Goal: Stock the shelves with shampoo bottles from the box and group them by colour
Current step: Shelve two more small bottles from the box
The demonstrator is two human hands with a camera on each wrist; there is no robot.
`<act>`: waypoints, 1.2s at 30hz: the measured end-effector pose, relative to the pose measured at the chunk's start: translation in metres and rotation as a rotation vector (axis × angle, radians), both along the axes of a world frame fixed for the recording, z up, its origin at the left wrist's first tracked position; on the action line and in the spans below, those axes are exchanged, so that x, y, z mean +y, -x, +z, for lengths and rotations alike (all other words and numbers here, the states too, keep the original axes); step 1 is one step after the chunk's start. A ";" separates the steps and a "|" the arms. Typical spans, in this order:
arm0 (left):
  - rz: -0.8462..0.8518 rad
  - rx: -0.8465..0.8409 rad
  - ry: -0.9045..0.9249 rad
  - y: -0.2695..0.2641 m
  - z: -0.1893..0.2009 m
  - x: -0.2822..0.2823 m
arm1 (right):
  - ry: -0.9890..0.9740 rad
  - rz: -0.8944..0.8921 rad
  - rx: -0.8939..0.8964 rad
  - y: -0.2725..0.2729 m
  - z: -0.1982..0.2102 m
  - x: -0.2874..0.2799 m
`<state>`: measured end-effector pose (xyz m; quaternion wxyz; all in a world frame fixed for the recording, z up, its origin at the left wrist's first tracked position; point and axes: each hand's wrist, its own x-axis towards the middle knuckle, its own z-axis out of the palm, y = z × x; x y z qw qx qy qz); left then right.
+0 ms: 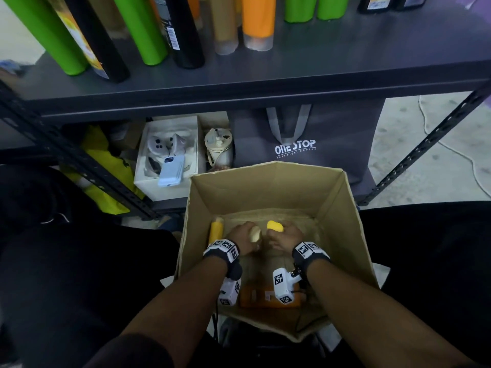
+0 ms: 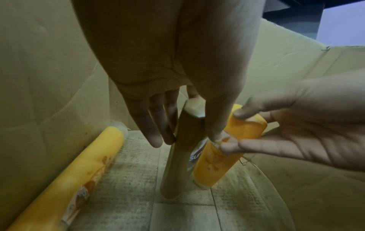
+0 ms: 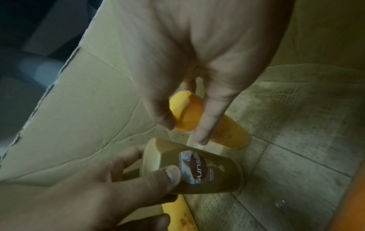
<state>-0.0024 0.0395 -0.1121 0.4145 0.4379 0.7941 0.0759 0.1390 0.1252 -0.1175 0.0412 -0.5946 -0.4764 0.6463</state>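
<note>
Both hands deep in open brown cardboard box [image 1: 268,187]. Left hand [image 1: 243,241] fingers wrapped round upright tan shampoo bottle [image 2: 177,159]; right hand [image 1: 285,239] pinches upright yellow shampoo bottle [image 2: 219,161] near cap. Bottle bodies hidden by hands in head view. Orange bottle [image 1: 265,297] near box front, half covered by wrist cameras. Another yellow bottle [image 1: 215,231] leans on left wall.

Upright tan bottle [image 2: 175,159] beside yellow bottle [image 2: 217,161], both in cardboard box [image 1: 265,192].
</note>
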 end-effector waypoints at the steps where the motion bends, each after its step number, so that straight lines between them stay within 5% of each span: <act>1: 0.008 -0.010 -0.004 -0.001 -0.002 0.000 | -0.054 0.046 -0.075 0.000 0.001 0.002; 7: 0.035 -0.041 -0.011 -0.003 -0.014 0.005 | -0.171 0.180 -0.265 -0.008 -0.002 0.011; 27: 0.085 -0.228 -0.085 0.003 -0.050 0.003 | 0.022 0.346 -0.124 -0.009 -0.033 0.028; 32: 0.065 -0.227 -0.078 0.005 -0.057 0.003 | -0.241 0.517 -0.273 -0.012 -0.054 0.026; 36: 0.080 -0.191 -0.059 0.009 -0.060 0.007 | -0.377 0.450 -0.225 -0.012 -0.065 0.017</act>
